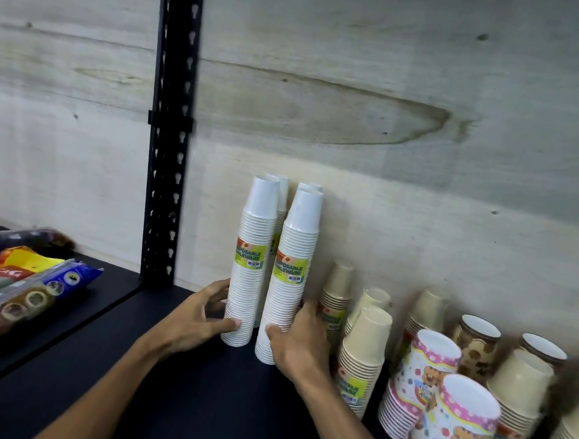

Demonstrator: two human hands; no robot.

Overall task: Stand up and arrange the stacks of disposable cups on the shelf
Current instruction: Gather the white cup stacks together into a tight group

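dark shelf (169, 411) | plywood backing (382, 81) | white cup stacks (247, 281) upright

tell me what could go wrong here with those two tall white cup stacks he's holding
The left hand and right hand grip the two front white stacks only near their bases, so the tall tops could sway or tip, likely into the white stacks behind. The right hand also sits close to the beige stacks, so sliding rightward might knock them.
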